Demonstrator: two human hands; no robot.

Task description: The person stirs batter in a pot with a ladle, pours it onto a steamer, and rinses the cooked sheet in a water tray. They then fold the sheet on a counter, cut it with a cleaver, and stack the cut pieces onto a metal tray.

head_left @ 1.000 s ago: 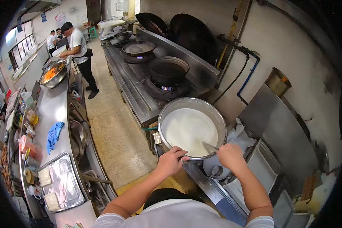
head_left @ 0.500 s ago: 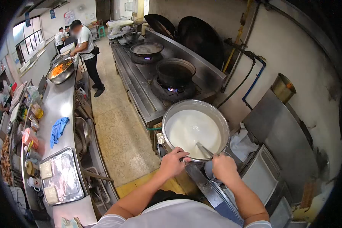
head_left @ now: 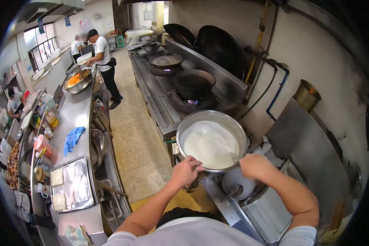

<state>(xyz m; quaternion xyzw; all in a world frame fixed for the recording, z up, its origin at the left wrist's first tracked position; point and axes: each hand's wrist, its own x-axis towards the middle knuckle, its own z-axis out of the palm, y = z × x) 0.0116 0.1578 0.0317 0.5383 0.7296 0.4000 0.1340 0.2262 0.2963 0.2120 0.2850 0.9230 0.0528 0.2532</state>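
Observation:
A large steel pot point(head_left: 240, 133) of milky white liquid point(head_left: 209, 141) stands in front of me. My left hand point(head_left: 187, 169) is closed on its near rim, left of centre. At the near right rim, my right hand point(head_left: 256, 166) is closed around the handle of a metal stirring utensil point(head_left: 234, 158). Its lower end dips into the liquid, so the shape there is hidden. Ripples and a lighter patch show on the liquid's surface. Just below my right hand, a round grey pan point(head_left: 237, 184) rests by the counter.
Beyond the pot, a dark wok point(head_left: 194, 80) sits on a lit burner of the steel range point(head_left: 145, 86). To the left runs a counter with a tray point(head_left: 80, 180), a blue cloth point(head_left: 74, 139) and a bowl of orange food point(head_left: 78, 80). A co-worker point(head_left: 104, 61) stands farther back.
My right hand has swung to the right with the utensil, toward the pot's right side. My left hand stays on the rim. The view has shifted slightly, and the grey pan shows more.

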